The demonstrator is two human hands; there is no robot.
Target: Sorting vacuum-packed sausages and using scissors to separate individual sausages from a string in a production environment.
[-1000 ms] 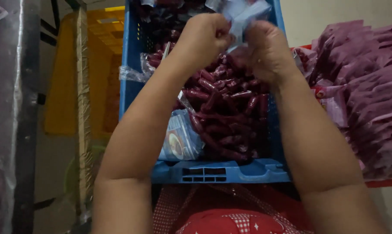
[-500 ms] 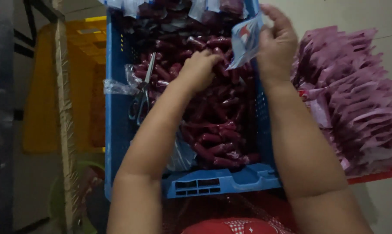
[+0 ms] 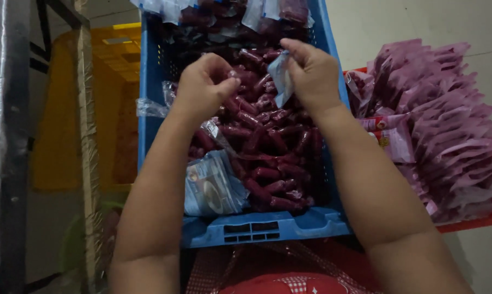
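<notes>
A blue plastic crate in front of me is filled with several dark red wrapped sausages. My left hand is over the pile, its fingers closed on one sausage. My right hand is beside it and pinches a small light blue pouch by its top edge. The two hands are a few centimetres apart above the middle of the crate.
A stack of empty blue-white pouches lies in the crate's near left corner, more at its far end. Filled pink packs are piled on a red tray at the right. A yellow crate stands behind a metal post at the left.
My left hand dipped into the sausages and came up with one. My right hand brought the pouch down from the crate's far right side toward the middle.
</notes>
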